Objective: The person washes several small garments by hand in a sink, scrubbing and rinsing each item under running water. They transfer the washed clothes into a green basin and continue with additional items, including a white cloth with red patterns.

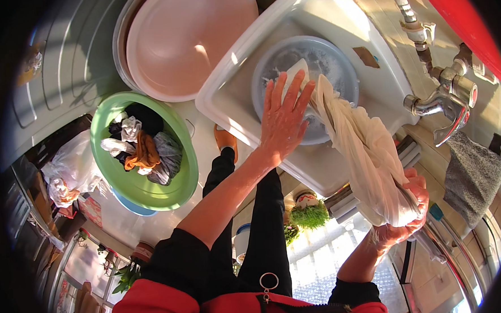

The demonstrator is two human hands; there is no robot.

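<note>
A long cream cloth (363, 145), wet and gathered into loose folds, stretches from over the basin toward the lower right. My right hand (403, 211) is closed around its lower end, fingers wrapped beneath the bunched fabric. My left hand (285, 118) is over the near left rim of the basin, fingers stretched out and slightly spread. Its fingertips are close to the upper end of the cloth; whether they touch it I cannot tell. Below lies the grey-blue basin (265, 59) with sudsy water, set inside a white sink (229, 81).
A chrome tap (451, 95) juts from the tiled wall at right, a grey cloth (472, 173) hanging below it. To the left stands a green basin (106, 158) of crumpled clothes. Large pink basins (193, 40) lean behind it. A green potted plant (309, 214) is near the sink.
</note>
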